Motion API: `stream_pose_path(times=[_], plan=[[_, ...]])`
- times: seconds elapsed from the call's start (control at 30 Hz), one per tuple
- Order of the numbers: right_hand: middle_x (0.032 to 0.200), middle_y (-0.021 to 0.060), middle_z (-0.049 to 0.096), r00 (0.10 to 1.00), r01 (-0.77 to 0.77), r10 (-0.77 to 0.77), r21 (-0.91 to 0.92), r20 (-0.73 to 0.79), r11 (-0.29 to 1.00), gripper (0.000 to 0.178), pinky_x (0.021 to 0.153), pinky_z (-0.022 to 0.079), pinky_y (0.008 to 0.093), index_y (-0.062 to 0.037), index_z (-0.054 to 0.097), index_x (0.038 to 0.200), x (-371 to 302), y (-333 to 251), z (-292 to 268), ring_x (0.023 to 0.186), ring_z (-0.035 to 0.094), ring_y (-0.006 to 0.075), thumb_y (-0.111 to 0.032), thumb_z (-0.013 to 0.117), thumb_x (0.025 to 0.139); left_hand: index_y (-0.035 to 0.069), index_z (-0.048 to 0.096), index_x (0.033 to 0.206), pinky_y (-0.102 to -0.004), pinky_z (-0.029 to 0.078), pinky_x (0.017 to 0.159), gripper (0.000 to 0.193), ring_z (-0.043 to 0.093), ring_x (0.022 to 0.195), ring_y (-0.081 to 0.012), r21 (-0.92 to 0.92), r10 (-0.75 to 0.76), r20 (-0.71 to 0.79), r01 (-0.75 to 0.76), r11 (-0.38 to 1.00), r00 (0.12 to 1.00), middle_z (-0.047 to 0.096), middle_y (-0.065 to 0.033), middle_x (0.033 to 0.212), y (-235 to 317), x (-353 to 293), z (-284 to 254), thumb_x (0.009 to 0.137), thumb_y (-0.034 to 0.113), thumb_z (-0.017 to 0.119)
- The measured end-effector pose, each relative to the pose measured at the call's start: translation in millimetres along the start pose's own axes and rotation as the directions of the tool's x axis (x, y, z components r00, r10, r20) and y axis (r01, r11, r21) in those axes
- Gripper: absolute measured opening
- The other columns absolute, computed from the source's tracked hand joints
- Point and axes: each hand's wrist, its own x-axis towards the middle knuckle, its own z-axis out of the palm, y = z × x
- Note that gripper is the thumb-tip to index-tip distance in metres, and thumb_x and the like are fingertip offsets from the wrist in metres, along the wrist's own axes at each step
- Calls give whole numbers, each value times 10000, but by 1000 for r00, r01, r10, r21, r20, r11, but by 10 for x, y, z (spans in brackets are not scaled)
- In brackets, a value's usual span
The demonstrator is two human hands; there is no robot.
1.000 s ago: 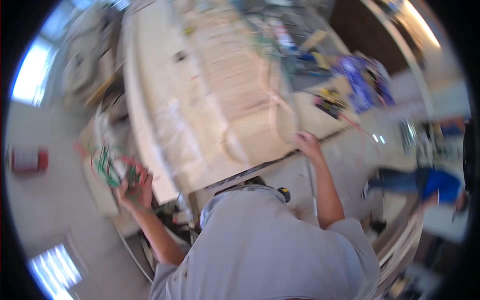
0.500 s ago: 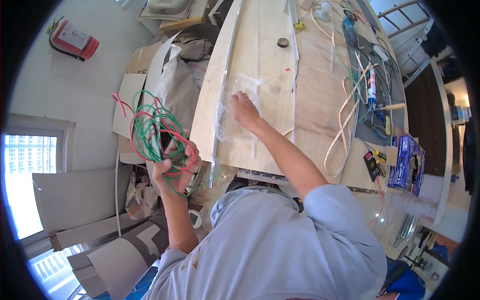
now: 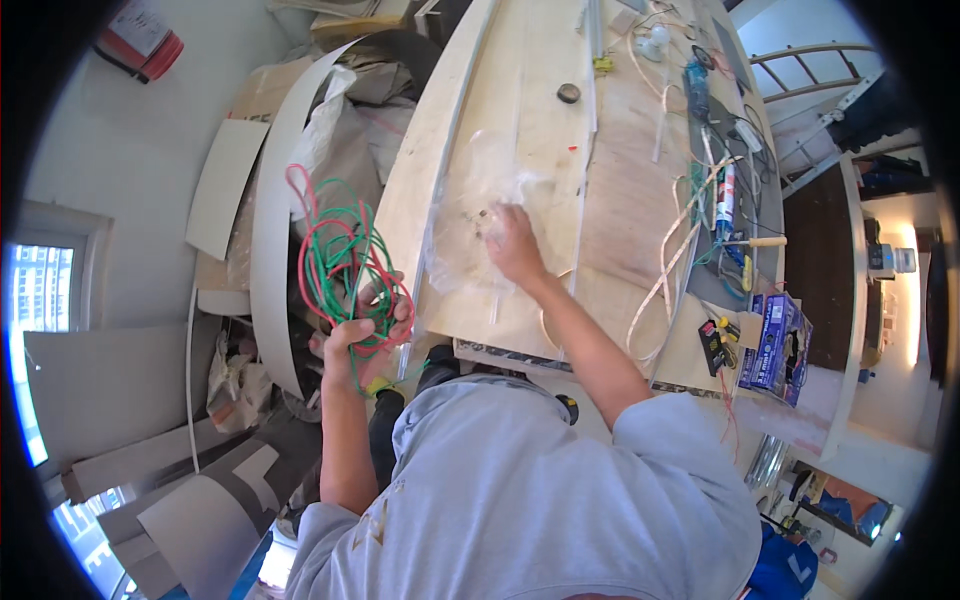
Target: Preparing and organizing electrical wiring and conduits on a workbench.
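A loose coil of red and green electrical wire (image 3: 345, 250) is gripped in my left hand (image 3: 372, 325), raised beside the table's left edge. The fingers wrap round the lower part of the coil, and a few loops stick out at the top. On the wooden tabletop lies a thin clear plastic bag (image 3: 460, 255), crumpled and partly spread. My right hand (image 3: 518, 248) is at the bag's right side, its fingers curled in and closed on the plastic. Beside these fingertips show several small dark pieces (image 3: 482, 222), too small to name.
Long metal strips (image 3: 465, 110) run along the wooden table (image 3: 540, 130). A roll of black tape (image 3: 568, 93) lies farther back. To the right are tangled cords (image 3: 665, 270), a sealant tube (image 3: 725, 195), a screwdriver (image 3: 765, 241) and a blue box (image 3: 775, 345). Boards and sacks stand at left.
The view has shifted. My left hand and the wire coil have come closer to the table. My right hand has shifted on the bag, which is more spread out, and small dark pieces now show.
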Motion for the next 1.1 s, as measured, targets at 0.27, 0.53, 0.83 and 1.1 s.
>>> stream_pose_path(times=[0.27,0.53,0.83,1.1], plan=[[920,185,572,974,-113,138,142,-180,983,182,707,480,405,-6,588,984,599,170,-356,769,589,330,-85,540,827,-36,415,1262,-291,396,608,687,479,687,-177,-117,-150,11,150,982,989,511,-99,887,-338,417,-116,656,238,587],[1139,203,555,971,-230,238,-330,-15,916,364,911,428,423,-28,514,1161,2040,1583,-702,1067,533,362,-13,427,808,-24,420,1259,-261,392,615,710,483,704,-166,-16,-130,-143,129,992,981,500,-97,886,-231,55,-153,619,221,604],[925,156,604,991,102,-123,-273,-59,957,146,786,461,422,-42,633,832,2252,1535,-549,864,566,353,-61,489,810,20,446,1175,-261,380,638,604,471,690,-138,172,26,-187,7,985,982,500,-74,892,-216,-198,-192,643,251,616],[1041,192,585,967,-242,251,-402,-31,883,228,838,465,412,-27,588,1007,2078,2193,-380,945,584,331,-75,508,800,12,422,1258,-251,347,605,730,455,702,-139,74,-39,-142,50,996,989,475,-69,862,-220,-98,-223,600,240,642]])
